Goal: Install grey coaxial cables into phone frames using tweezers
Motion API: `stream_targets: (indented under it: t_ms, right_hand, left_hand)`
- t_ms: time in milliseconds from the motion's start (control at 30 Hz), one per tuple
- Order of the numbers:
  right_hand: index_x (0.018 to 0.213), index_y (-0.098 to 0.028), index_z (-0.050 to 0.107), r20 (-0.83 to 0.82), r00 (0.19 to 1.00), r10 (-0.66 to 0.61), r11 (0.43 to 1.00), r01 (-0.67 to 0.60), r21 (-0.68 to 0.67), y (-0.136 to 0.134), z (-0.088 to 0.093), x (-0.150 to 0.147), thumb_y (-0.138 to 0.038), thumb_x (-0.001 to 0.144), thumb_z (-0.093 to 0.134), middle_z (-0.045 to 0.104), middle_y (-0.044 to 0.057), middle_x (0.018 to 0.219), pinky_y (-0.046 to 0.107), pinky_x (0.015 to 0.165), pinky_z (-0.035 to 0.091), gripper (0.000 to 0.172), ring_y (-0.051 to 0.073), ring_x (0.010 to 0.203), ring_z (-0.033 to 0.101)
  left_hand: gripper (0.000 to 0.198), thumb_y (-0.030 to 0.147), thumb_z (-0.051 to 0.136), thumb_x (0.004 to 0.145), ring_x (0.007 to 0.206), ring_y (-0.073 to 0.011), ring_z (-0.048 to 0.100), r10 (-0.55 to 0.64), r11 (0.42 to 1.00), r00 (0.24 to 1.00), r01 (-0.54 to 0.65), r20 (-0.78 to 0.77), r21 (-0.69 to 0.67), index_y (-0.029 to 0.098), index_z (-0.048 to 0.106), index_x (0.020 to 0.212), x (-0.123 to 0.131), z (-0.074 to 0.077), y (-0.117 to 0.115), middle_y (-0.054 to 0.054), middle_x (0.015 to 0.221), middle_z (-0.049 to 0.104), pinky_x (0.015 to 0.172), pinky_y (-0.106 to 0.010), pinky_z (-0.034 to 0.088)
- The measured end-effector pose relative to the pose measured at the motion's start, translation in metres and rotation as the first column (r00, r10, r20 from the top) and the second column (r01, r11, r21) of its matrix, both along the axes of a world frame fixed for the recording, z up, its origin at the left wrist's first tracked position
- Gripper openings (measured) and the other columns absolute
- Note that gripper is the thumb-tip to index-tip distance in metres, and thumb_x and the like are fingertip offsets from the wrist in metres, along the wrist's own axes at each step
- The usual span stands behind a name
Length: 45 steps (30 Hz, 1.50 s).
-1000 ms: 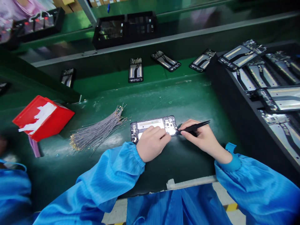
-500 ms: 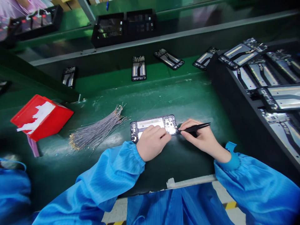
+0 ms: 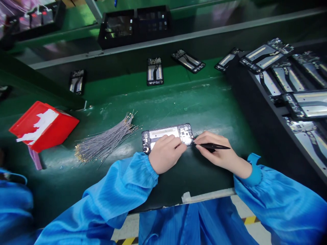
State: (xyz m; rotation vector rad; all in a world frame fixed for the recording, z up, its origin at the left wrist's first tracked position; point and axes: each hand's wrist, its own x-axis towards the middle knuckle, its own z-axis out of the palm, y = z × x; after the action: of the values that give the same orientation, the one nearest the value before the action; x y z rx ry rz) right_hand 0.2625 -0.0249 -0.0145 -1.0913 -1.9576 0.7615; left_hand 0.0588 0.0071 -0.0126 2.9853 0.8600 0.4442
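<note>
Phone frame (image 3: 167, 136), opened up with its boards showing, lies flat on the green bench mat (image 3: 204, 105), right in front of the person. Left hand (image 3: 166, 157) rests on its near edge, fingers curled down and pressing on it, not wrapped around anything. Right hand (image 3: 220, 153) sits just right of the frame and pinches a pair of black tweezers (image 3: 212, 146), tip aimed at the frame's right end where the little connectors are.

My take on doing this bit well: keep that left hand pinning the frame so it can't skate on the mat, rest the right wrist on the bench, and work the tip low and shallow, since a slip there could scratch a board or bend a connector.

Just left of the frame there's a fanned bundle of thin grey cables (image 3: 104, 141) with tiny gold ends. Further left is a red bin (image 3: 42, 126). Behind the frame, more frames (image 3: 154, 71) ride on the conveyor, and to its right a black rack (image 3: 268, 112) is stacked with others.
</note>
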Motion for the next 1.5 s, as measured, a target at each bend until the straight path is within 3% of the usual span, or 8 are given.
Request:
stream_targets:
  t_ms: [233,367,433,567,733,1133,1500]
  right_hand:
    - [0.085,-0.018,0.057,-0.024,1.0,-0.005,1.0,0.005,-0.03,0.001,-0.003,0.003,-0.013,0.079,0.054,0.058,0.004,0.081,0.031,0.068,0.046,0.008,0.016,0.077,0.056]
    - [0.081,-0.019,0.057,-0.067,0.995,-0.069,0.996,0.065,-0.059,0.009,0.002,0.007,-0.016,0.083,0.049,0.059,0.005,0.089,0.034,0.077,0.047,0.009,0.017,0.086,0.057]
    - [0.089,-0.021,0.058,-0.005,0.998,-0.057,0.998,0.057,-0.021,0.015,0.005,0.007,-0.012,0.083,0.045,0.058,0.006,0.102,0.036,0.084,0.046,0.017,0.018,0.096,0.055]
    - [0.12,-0.021,0.048,0.294,0.953,0.074,0.997,-0.072,-0.017,0.027,0.005,0.003,-0.012,0.078,0.049,0.044,0.01,0.129,0.041,0.095,0.04,0.043,0.022,0.117,0.044]
    - [0.127,-0.019,0.041,0.418,0.892,0.174,0.985,-0.155,-0.078,0.039,0.003,0.0,-0.018,0.077,0.052,0.041,0.012,0.132,0.042,0.099,0.037,0.051,0.023,0.122,0.039]
    - [0.121,-0.019,0.037,0.359,0.909,0.21,0.977,-0.179,-0.118,0.044,0.007,0.001,-0.015,0.074,0.053,0.045,0.01,0.123,0.038,0.092,0.042,0.05,0.023,0.113,0.044]
    - [0.125,-0.022,0.034,0.466,0.851,0.243,0.964,-0.157,-0.215,0.051,0.016,-0.009,-0.015,0.066,0.056,0.041,0.008,0.118,0.032,0.072,0.048,0.063,0.021,0.091,0.053]
  left_hand:
    - [0.023,0.02,0.038,0.089,0.073,-0.0152,0.047,0.019,0.989,1.0,-0.016,0.02,-0.146,0.018,0.059,0.08,-0.001,-0.005,0.003,-0.003,0.075,0.054,0.064,-0.026,0.038]
    - [0.021,0.02,0.039,0.088,0.075,-0.016,0.05,0.051,0.98,0.997,-0.04,0.052,-0.195,0.017,0.059,0.081,0.0,-0.007,0.006,-0.003,0.077,0.055,0.067,-0.027,0.041]
    - [0.018,0.019,0.041,0.086,0.076,-0.0165,0.051,0.07,0.974,0.996,-0.055,0.062,-0.219,0.017,0.058,0.082,0.002,-0.007,0.007,-0.004,0.078,0.055,0.068,-0.027,0.042]
    - [0.014,0.015,0.043,0.084,0.075,-0.0168,0.052,0.107,0.964,0.991,-0.082,0.085,-0.255,0.015,0.057,0.083,0.005,-0.006,0.009,-0.004,0.078,0.055,0.069,-0.028,0.044]
    - [0.015,0.014,0.043,0.083,0.076,-0.0175,0.052,0.108,0.96,0.988,-0.075,0.109,-0.269,0.014,0.058,0.085,0.007,-0.007,0.011,-0.006,0.079,0.056,0.071,-0.029,0.046]
    - [0.026,0.014,0.041,0.083,0.07,-0.0144,0.051,0.059,0.94,0.975,0.017,0.212,-0.34,0.017,0.062,0.098,-0.001,-0.009,-0.006,-0.004,0.075,0.054,0.066,-0.027,0.045]
    - [0.026,0.014,0.04,0.084,0.069,-0.0162,0.046,-0.07,0.988,0.993,0.082,0.093,-0.134,0.016,0.061,0.099,-0.004,-0.005,-0.003,-0.004,0.076,0.054,0.062,-0.029,0.043]
